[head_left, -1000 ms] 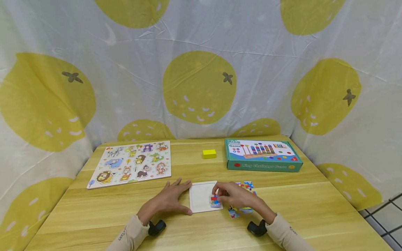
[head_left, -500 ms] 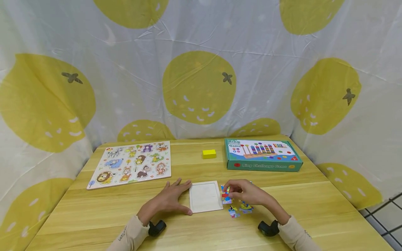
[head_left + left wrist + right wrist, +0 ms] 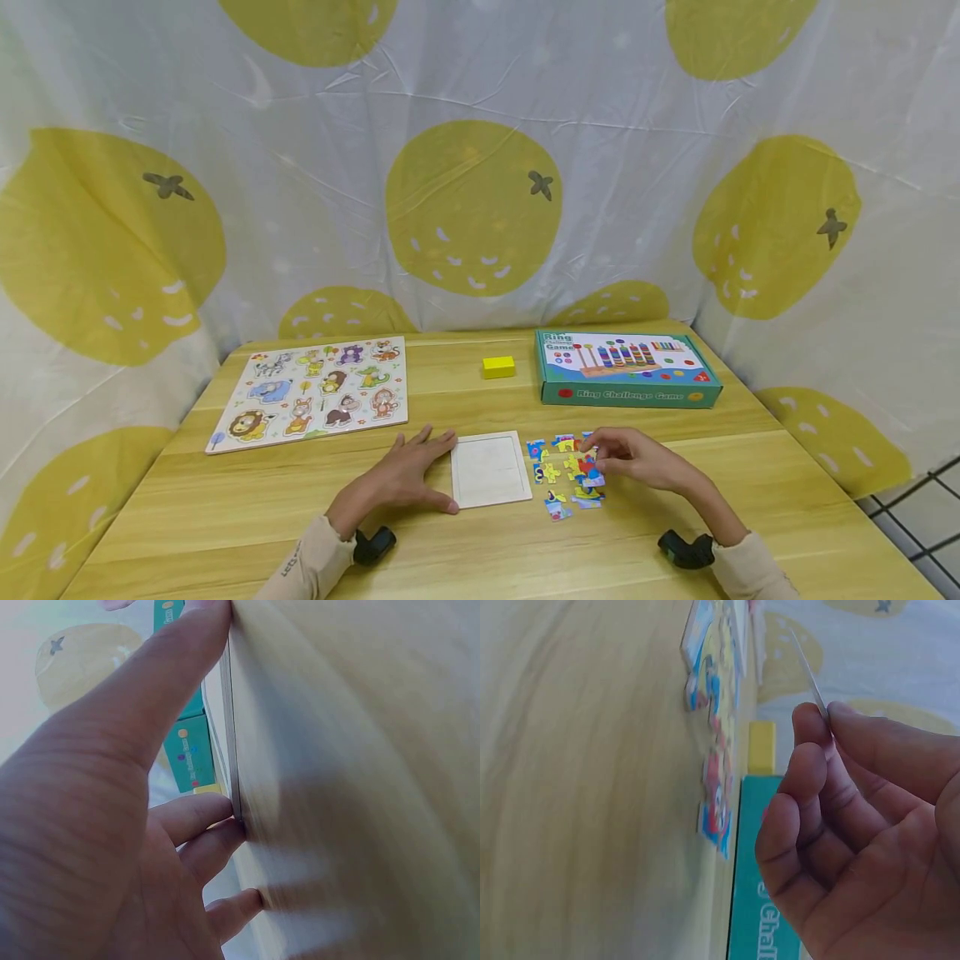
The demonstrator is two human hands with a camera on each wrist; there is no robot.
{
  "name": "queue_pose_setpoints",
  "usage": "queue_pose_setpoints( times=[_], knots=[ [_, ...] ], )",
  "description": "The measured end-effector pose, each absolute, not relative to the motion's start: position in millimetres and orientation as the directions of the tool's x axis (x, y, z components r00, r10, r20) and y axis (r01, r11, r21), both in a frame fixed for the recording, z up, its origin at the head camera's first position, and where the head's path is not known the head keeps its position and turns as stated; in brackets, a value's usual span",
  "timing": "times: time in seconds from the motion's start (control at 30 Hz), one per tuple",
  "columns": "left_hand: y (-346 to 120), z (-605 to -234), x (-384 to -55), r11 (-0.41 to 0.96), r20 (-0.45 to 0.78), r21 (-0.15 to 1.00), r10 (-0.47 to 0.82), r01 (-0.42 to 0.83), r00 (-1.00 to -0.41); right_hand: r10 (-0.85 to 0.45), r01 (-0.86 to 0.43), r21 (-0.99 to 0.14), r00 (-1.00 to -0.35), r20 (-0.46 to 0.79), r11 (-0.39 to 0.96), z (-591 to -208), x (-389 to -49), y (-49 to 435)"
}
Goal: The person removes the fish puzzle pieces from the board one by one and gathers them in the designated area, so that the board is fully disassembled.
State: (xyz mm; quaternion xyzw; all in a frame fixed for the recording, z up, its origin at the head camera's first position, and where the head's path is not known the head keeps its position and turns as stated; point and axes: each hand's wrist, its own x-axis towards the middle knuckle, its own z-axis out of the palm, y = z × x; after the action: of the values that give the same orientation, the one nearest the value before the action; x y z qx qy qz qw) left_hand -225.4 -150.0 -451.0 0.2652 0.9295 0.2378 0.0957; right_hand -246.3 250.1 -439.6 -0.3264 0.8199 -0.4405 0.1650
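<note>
A puzzle piece (image 3: 593, 478) in red, blue and lilac is pinched between thumb and forefinger of my right hand (image 3: 637, 458), over the right side of the loose pieces. In the right wrist view this thin piece (image 3: 808, 671) shows edge-on. Several colourful jigsaw pieces (image 3: 551, 473) lie spread on the table under and left of that hand. My left hand (image 3: 401, 475) rests with spread fingers at the left edge of a pale square puzzle tray (image 3: 490, 471), its thumb by the near corner. The left wrist view shows fingertips (image 3: 225, 810) against the tray's side.
An animal puzzle board (image 3: 315, 392) lies at the back left of the wooden table (image 3: 450, 567). A yellow block (image 3: 498, 367) stands at the back middle. To its right is a green Ring Challenge Game box (image 3: 630, 371). A lemon-print curtain (image 3: 622, 167) encloses the table.
My right hand has lifted the puzzle piece off the tray and carried it right, over the loose pieces. More of these pieces now show. My left hand has stayed at the tray.
</note>
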Motion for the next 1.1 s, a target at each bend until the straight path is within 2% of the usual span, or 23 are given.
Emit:
queue_pose_setpoints(
  times=[0.2, 0.47, 1.1],
  knots=[
    [-150, -450, -225, 0.744, -0.052, 0.496, 0.541, 0.448, -0.84, -0.682, -0.367, -0.849, -0.731, 0.009, 0.381, -447, -242, 268],
    [-149, -450, -225, 0.742, -0.052, 0.5, 0.541, 0.447, -0.839, -0.679, -0.304, -0.86, -0.731, -0.065, 0.409, -452, -235, 286],
    [-150, -451, -224, 0.732, -0.042, 0.507, 0.548, 0.455, -0.836, -0.659, -0.315, -0.827, -0.747, -0.086, 0.465, -456, -234, 285]
  ],
)
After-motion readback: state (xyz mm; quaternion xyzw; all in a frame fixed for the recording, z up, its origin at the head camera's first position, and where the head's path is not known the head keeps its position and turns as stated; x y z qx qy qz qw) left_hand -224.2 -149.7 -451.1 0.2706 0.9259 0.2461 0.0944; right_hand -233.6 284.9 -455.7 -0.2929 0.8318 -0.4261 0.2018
